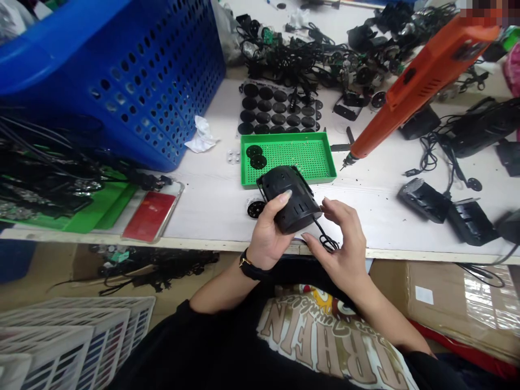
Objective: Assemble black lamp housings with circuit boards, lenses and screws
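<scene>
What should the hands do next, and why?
Maybe the right hand should gently close on the black cord. Its thumb and fingers are apart, with the cord hanging from the black case close by. The left hand already holds the case, so the right seems free to help.

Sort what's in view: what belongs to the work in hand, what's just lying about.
In the work:
black housing, in the left hand
its cable, by the right hand
probably the green tray and orange power tool, close by

Apparently lying about:
red flat case
crumpled white tissue
</scene>
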{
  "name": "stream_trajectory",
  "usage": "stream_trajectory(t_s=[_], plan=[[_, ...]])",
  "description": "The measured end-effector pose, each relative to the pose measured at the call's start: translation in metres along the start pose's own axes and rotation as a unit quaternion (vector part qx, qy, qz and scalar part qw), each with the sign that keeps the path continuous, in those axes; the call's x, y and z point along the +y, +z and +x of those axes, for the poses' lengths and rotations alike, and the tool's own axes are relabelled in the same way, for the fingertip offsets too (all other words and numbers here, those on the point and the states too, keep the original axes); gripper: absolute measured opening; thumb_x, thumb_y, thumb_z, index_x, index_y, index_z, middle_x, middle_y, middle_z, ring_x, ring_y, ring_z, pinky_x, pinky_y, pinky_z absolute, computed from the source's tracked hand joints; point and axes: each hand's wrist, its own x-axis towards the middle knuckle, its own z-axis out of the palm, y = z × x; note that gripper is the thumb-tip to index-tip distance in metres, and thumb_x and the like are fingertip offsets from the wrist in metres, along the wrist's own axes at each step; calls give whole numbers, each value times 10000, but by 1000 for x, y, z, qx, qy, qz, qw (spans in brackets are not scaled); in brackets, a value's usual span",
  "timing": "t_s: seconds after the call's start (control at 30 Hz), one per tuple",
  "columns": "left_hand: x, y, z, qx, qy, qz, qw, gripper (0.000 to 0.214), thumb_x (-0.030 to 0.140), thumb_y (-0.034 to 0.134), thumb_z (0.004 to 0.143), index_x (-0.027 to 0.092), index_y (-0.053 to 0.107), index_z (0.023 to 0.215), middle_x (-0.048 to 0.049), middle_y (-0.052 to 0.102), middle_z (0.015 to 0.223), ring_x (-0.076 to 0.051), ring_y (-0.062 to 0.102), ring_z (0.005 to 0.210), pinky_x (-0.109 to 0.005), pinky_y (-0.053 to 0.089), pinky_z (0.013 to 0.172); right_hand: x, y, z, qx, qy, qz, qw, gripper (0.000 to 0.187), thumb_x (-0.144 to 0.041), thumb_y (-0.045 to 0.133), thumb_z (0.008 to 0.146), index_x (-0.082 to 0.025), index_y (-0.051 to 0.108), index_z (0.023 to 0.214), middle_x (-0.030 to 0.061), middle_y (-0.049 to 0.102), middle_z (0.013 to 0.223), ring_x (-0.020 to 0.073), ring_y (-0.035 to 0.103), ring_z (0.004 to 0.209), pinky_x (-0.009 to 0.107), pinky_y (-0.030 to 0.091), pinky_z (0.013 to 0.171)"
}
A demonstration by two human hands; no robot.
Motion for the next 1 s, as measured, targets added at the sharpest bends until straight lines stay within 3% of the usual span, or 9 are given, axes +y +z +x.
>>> stream_trajectory(t_s=[0.17,0.27,0.37,0.5,0.6,0.67,0.87,1.0], plan=[[0,-1,1,0,2,12,1000,338,318,796,768,160,759,1065,-60,824,1018,-248,782,976,-385,602,995,2,4,-1,16,-58,-16,998,727,-171,740,935,-383,479,1578,111,580,1408,288,604,1312,536,581,1084],[0,-4,-2,-14,-17,27,999,353,338,805,736,152,758,1031,-75,827,1032,-284,783,1028,-418,601,1020,3,1,-4,29,-67,24,997,593,-225,766,925,-370,592,1473,107,587,1409,299,609,1314,551,561,1102],[-4,-8,-11,-59,-74,60,994,475,384,853,678,151,745,1077,-96,823,1023,-352,769,1099,-487,596,1033,4,-5,-4,29,42,151,987,395,-368,747,945,-342,653,1328,89,558,1476,313,560,1399,583,491,1178],[-16,-19,-27,-110,-92,143,979,635,342,928,647,200,691,1219,-91,804,1118,-373,742,1158,-527,576,1041,7,-12,2,-24,228,335,914,584,-485,783,895,-345,539,1407,68,551,1548,281,588,1388,522,485,1193],[-25,-29,-34,-144,-62,189,969,678,319,951,650,228,660,1256,-84,764,1252,-353,707,1211,-520,544,1078,8,-15,4,-91,296,407,859,569,-506,781,878,-297,601,1375,59,683,1401,283,634,1320,488,481,1186],[-29,-34,-36,-168,-44,206,963,700,313,956,644,229,654,1270,-90,740,1300,-352,680,1244,-531,512,1114,7,-16,3,-98,307,431,843,528,-495,777,870,-272,655,1333,52,734,1314,291,660,1269,483,497,1159],[-32,-35,-37,-211,-29,231,949,710,287,936,667,237,651,1315,-108,721,1330,-349,670,1248,-515,525,1090,4,-18,-4,-57,276,456,844,516,-522,810,809,-276,705,1249,40,782,1207,305,724,1139,492,573,1046],[-36,-26,-37,-150,-50,206,966,676,288,952,644,237,674,1258,-87,765,1229,-338,714,1171,-504,556,1050,8,-16,1,-62,304,403,861,586,-647,754,824,-255,698,1256,60,766,1257,315,707,1190,499,563,1073]])
